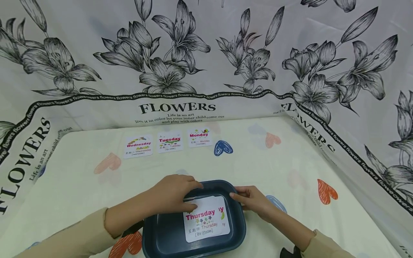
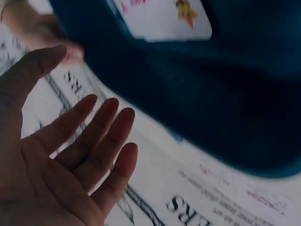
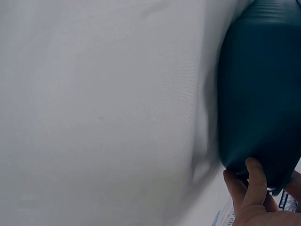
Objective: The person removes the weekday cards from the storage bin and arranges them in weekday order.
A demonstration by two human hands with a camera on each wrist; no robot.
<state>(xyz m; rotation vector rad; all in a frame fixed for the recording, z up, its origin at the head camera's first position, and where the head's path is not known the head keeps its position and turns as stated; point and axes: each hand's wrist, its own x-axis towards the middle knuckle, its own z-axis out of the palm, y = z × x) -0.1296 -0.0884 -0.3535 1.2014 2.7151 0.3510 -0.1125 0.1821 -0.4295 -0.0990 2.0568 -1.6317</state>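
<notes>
The tray (image 1: pixel 167 233) was pinched by the right hand (image 1: pixel 254 200), the card (image 1: pixel 208 224) overhung, seemingly untouched, by the nearer, spread left hand (image 1: pixel 174 191).

A white hanging cloth (image 1: pixel 214 43) lines the far edge and both sides, printed with black line-drawn lilies (image 1: pixel 167 77). Below them a black band (image 1: pixel 171 96) repeats "flowers" in white, and under it stands bold "FLOWERS" lettering (image 1: pixel 177 107) above small lines of text (image 1: pixel 179 118). The pale cream tablecloth (image 1: pixel 251 168) carries a blue scribbled heart (image 1: pixel 223 148), an orange-red heart (image 1: pixel 327 191) and a soft pink heart (image 1: pixel 273 140).
</notes>
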